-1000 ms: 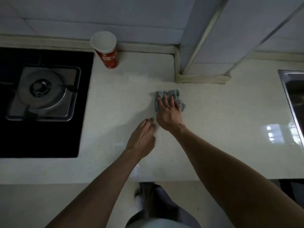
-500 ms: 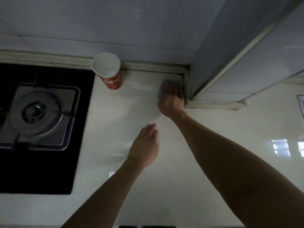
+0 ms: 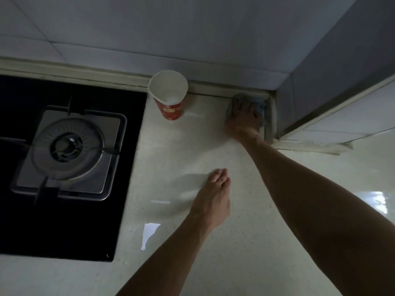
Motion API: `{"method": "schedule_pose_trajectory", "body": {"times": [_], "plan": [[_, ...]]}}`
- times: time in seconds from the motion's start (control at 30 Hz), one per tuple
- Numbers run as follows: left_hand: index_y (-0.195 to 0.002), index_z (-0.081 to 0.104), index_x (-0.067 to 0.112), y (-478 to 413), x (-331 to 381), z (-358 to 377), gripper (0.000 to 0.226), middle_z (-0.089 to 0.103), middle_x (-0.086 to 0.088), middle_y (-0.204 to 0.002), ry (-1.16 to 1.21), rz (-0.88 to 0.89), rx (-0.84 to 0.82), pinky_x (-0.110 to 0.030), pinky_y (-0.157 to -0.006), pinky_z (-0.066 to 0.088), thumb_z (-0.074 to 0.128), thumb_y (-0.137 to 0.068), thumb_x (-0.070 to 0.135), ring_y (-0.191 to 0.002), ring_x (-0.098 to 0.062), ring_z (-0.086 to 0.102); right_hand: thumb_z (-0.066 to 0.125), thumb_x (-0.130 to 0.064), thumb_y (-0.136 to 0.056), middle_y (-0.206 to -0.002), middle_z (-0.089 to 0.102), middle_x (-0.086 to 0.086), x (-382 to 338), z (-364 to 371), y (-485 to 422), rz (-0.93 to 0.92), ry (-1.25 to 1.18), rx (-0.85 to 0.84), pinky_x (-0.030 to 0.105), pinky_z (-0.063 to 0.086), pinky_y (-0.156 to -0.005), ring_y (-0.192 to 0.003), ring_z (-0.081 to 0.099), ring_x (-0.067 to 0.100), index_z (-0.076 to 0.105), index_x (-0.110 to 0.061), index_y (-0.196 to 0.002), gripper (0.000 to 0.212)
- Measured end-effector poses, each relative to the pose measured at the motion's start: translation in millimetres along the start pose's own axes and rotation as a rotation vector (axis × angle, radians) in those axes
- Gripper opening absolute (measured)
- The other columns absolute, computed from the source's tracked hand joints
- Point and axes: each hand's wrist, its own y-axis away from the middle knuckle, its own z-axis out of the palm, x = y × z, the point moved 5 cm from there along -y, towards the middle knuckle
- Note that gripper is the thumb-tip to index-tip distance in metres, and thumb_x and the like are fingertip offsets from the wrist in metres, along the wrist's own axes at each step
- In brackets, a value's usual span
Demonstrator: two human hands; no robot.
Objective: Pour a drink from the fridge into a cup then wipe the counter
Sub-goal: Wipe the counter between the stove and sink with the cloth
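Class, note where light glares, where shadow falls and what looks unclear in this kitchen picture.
Head view: dim overall; glare on the counter at right and beside the stove; left hand throws a soft shadow leftward; corner cloth is murky.

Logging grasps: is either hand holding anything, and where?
Nothing is gripped. The right hand presses on top of the blue cloth in the back corner; the left hand holds nothing.

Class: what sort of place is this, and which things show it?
Most likely a home kitchen: a gas hob is set into a pale counter, a tiled wall rises behind, and the right hand presses a cloth into the counter's corner.
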Motion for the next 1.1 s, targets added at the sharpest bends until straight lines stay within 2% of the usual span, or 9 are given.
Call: {"method": "schedule_pose_trajectory", "body": {"times": [0.13,0.27,0.37,0.47,0.63,0.77,0.83,1.0,1.1], "plan": [[-0.154,0.011,0.005,-1.3,-0.9,-0.9,0.061,0.004,-0.009,-0.163,-0.012,0.008,-0.004,-0.023,-0.112,-0.012,0.039,-0.102,0.022,-0.15,-0.02,0.001,0.033,-0.031,-0.091,-0.157,0.023,0.016,-43.9,6.2,16.6,-0.227,-0.062,-0.032,0.045,0.015,-0.117,-0.143,0.019,0.037,0.022,-0.015,-0.153,0.064],[-0.153,0.017,0.007,-3.7,-3.9,-2.8,0.063,0.014,-0.007,-0.162,0.052,0.001,0.016,-0.025,-0.119,-0.002,0.048,-0.099,0.017,-0.15,-0.017,0.009,0.045,-0.025,-0.088,-0.161,0.018,0.011,-66.2,6.5,45.0,-0.396,-0.086,-0.053,0.045,0.011,-0.121,-0.148,0.009,0.034,0.019,-0.019,-0.155,0.072],[-0.152,0.024,0.006,-2.5,-4.2,-5.3,0.061,0.019,-0.007,-0.161,0.083,0.014,0.034,-0.024,-0.117,0.0,0.05,-0.097,0.012,-0.149,-0.016,0.013,0.05,-0.013,-0.081,-0.161,0.021,0.007,-48.7,10.7,63.6,-0.588,-0.14,-0.054,0.047,0.012,-0.122,-0.15,0.01,0.03,0.025,-0.021,-0.154,0.077],[-0.152,0.022,0.007,-2.1,-6.5,-4.4,0.06,0.015,-0.007,-0.162,0.082,0.029,0.016,-0.025,-0.119,-0.001,0.045,-0.097,0.008,-0.15,-0.016,0.01,0.053,-0.004,-0.075,-0.157,0.033,0.007,-5.9,8.9,69.5,-0.702,-0.092,0.038,0.049,0.013,-0.121,-0.149,0.019,0.027,0.036,-0.02,-0.15,0.078],[-0.152,0.023,0.006,-1.0,-5.2,-4.7,0.059,0.014,-0.007,-0.162,0.095,0.026,0.039,-0.021,-0.11,-0.008,0.045,-0.097,0.005,-0.15,-0.016,0.009,0.044,-0.023,-0.077,-0.154,0.034,0.007,36.5,11.8,49.3,-0.363,-0.076,0.059,0.05,0.017,-0.118,-0.147,0.02,0.028,0.033,-0.019,-0.149,0.073],[-0.153,0.02,0.005,-0.3,-4.9,-3.1,0.063,0.014,-0.008,-0.162,0.081,0.018,0.055,-0.021,-0.115,-0.003,0.048,-0.097,0.008,-0.15,-0.017,0.009,0.046,-0.032,-0.075,-0.154,0.024,0.007,0.4,12.2,33.2,0.001,-0.108,0.04,0.047,0.016,-0.114,-0.144,0.018,0.029,0.02,-0.021,-0.15,0.08],[-0.153,0.017,0.006,-1.4,-4.2,-2.8,0.063,0.013,-0.007,-0.162,0.082,0.011,0.044,-0.02,-0.115,-0.003,0.046,-0.097,0.009,-0.15,-0.017,0.008,0.047,-0.029,-0.079,-0.156,0.019,0.009,-24.8,13.0,28.9,0.083,-0.157,0.006,0.046,0.015,-0.114,-0.145,0.013,0.031,0.015,-0.022,-0.152,0.08],[-0.151,0.027,0.007,3.4,-6.4,-5.0,0.062,0.027,-0.007,-0.158,0.133,-0.02,0.062,-0.019,-0.111,0.002,0.054,-0.095,0.009,-0.148,-0.015,0.017,0.052,-0.019,-0.082,-0.163,0.01,0.006,-71.6,16.1,58.7,-0.331,-0.167,-0.015,0.05,0.007,-0.121,-0.15,0.0,0.03,0.013,-0.025,-0.156,0.084],[-0.153,0.023,0.009,4.6,-7.8,-3.3,0.062,0.018,-0.005,-0.162,0.111,-0.003,0.029,-0.024,-0.117,0.008,0.05,-0.097,0.011,-0.15,-0.015,0.009,0.053,-0.007,-0.08,-0.163,0.016,0.001,-50.3,12.8,82.8,-0.569,-0.134,-0.02,0.049,0.007,-0.121,-0.151,0.003,0.025,0.021,-0.025,-0.155,0.083]]}}
